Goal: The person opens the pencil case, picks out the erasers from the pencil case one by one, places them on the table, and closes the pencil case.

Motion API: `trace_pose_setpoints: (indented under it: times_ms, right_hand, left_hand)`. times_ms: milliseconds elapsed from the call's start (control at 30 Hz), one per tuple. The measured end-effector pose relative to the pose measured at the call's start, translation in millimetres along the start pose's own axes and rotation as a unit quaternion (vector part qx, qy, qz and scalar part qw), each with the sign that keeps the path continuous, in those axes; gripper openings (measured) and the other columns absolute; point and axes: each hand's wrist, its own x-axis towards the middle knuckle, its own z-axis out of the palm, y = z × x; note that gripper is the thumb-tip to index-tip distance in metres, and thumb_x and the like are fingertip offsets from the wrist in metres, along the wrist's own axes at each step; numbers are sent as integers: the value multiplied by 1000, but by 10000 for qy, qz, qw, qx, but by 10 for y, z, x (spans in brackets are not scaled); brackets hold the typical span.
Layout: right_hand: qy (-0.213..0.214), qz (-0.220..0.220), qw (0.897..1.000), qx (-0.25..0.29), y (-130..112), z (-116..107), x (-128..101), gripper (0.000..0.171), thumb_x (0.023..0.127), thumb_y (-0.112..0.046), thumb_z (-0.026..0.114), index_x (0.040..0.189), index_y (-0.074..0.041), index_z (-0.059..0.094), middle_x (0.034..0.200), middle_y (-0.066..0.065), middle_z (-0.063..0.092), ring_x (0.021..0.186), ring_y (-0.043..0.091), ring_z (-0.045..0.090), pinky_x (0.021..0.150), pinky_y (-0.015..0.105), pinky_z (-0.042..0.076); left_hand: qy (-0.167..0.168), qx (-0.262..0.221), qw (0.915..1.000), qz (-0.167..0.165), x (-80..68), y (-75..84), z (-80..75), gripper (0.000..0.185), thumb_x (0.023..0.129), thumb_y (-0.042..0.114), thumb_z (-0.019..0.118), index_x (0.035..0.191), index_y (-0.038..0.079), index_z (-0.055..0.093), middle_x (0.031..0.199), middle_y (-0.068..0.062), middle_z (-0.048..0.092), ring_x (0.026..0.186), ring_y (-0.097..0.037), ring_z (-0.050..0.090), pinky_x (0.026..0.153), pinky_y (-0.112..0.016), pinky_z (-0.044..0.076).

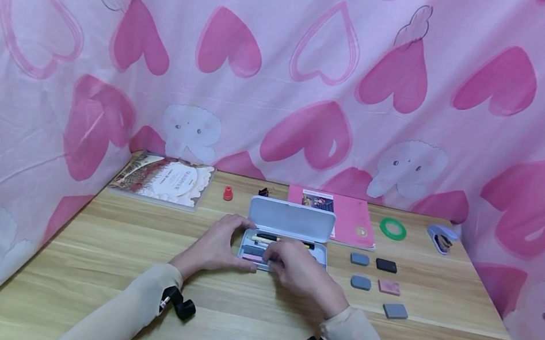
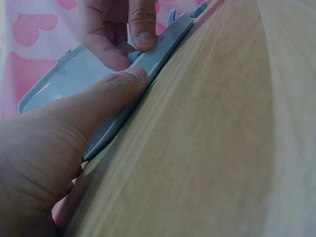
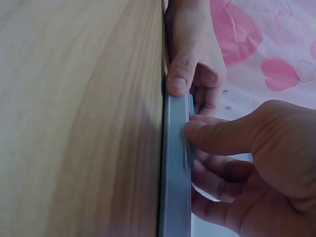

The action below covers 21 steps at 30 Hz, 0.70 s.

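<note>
A pale blue pencil case [image 1: 291, 219] lies with its lid raised on the wooden table. Inside are several pens [image 1: 273, 240], a grey-blue block [image 1: 254, 251] and a pink strip [image 1: 252, 258]. My left hand [image 1: 216, 246] grips the case's left end, its thumb along the front rim. My right hand [image 1: 297, 269] reaches over that rim into the case, fingers bent inward. In the left wrist view its fingertips pinch a small blue-grey eraser [image 2: 133, 56], mostly hidden. The right thumb [image 3: 197, 129] lies at the rim in the right wrist view.
To the right lie blue-grey erasers [image 1: 360, 282], a black eraser [image 1: 386, 265] and a pink eraser [image 1: 389, 287]. Farther back are green tape [image 1: 392, 229], a stapler [image 1: 442, 240], a pink booklet [image 1: 356, 222], a binder clip [image 1: 263, 192], a red object [image 1: 228, 193] and a book [image 1: 166, 181].
</note>
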Motion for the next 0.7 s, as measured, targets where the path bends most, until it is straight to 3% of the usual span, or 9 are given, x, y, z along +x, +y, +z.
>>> trace_pose_setpoints:
  times_ms: [167,333,533,700]
  right_hand:
    - [186,-84,9998,66,4,-78,-24,22,99,0,82,117,-13,83,111,0,74,101,16,65,100,44,62]
    - [427,-57,9988,246,77,-297,-163,30,97,3,82,123,-12,81,115,2,75,102,18,66,99,45,63]
    - [838,403,9949,379,309,-666,-581,32,96,0,85,124,-15,80,115,-3,75,103,17,69,95,41,66]
    - [1216,588,9905,273,547,-884,-1036,32,93,1,88,119,-17,82,112,-5,75,99,15,69,89,37,67]
  left_hand:
    - [-11,25,10000,-13,-1,3,-6,94,68,70,101,142,24,66,146,2,64,142,-23,55,128,-52,42]
    - [-19,-2,10000,-50,-7,11,-14,95,68,71,100,144,25,66,147,3,64,142,-22,55,128,-52,42]
    - [-44,-59,9998,-187,-16,15,-5,96,68,73,99,145,28,65,150,4,61,142,-22,53,129,-54,41]
    - [20,-27,10000,-70,-18,15,-1,97,66,71,101,145,26,66,148,3,63,141,-22,55,128,-54,42]
